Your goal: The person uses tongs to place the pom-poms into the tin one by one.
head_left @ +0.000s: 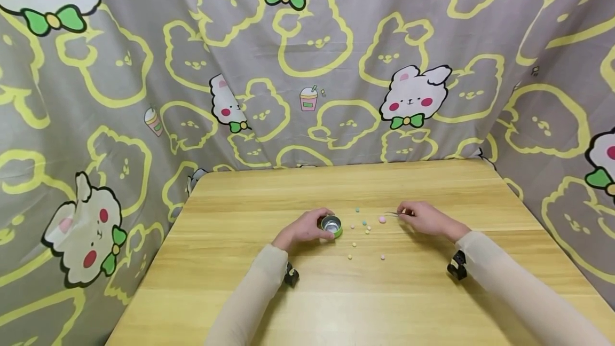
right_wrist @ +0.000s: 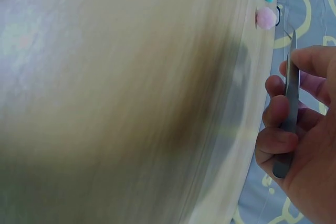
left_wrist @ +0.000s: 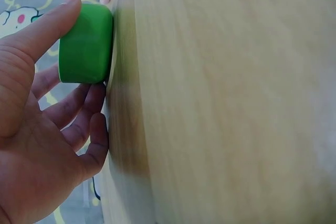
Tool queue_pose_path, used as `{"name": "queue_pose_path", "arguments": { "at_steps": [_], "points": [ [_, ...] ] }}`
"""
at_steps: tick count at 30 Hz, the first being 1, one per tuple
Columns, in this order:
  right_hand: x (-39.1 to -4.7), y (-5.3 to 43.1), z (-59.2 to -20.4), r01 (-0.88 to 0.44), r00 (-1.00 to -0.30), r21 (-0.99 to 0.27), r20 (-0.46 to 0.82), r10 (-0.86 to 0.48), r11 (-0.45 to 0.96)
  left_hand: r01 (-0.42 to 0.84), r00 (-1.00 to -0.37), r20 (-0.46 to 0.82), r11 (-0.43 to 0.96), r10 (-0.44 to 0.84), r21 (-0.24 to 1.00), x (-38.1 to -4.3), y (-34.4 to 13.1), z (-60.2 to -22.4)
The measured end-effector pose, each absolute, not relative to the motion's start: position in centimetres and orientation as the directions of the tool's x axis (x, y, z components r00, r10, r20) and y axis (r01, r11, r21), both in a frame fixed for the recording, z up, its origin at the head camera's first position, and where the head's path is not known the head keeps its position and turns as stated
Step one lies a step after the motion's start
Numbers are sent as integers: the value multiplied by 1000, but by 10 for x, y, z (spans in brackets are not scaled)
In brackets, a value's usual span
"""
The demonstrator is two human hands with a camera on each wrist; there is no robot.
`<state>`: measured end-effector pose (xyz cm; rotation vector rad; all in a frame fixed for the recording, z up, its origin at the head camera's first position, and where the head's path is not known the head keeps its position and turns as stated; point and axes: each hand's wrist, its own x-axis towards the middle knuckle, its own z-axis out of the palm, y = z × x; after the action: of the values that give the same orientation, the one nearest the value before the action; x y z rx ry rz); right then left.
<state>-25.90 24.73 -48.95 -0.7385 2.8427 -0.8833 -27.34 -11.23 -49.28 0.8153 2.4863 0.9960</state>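
Note:
My left hand [head_left: 309,226] grips a small round green tin [head_left: 338,233], whose top is uncovered and whose silvery inside looks bare. In the left wrist view the thumb lies along the green tin [left_wrist: 86,44], which stands on the table. Metal tweezers [right_wrist: 289,103] are held in my right hand [head_left: 427,219], the fingers curled round them. Their tips point left, close to a larger pink pom-pom [head_left: 382,219] but apart from it. Between the hands lie several tiny balls, among them a blue-green ball [head_left: 364,223], a yellow ball [head_left: 354,244] and a pink ball [head_left: 383,257].
The wooden table [head_left: 216,282] carries all of this. A grey curtain [head_left: 336,138] with yellow outlines and white rabbits hangs behind it and along both sides. Each wrist wears a black camera mount, such as the right mount [head_left: 457,266].

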Motion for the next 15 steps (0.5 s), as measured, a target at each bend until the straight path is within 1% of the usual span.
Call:
{"name": "queue_pose_path", "arguments": {
  "at_steps": [9, 15],
  "points": [
    [-264, 246, -491, -431, -875, -550, 60, -481, 715, 381, -780, -103, 599, 617, 705, -275, -113, -493],
    [-264, 245, -493, -449, -866, -560, 80, -493, 697, 383, -780, -100, 597, 618, 705, -275, -112, -492]
  ]
}}
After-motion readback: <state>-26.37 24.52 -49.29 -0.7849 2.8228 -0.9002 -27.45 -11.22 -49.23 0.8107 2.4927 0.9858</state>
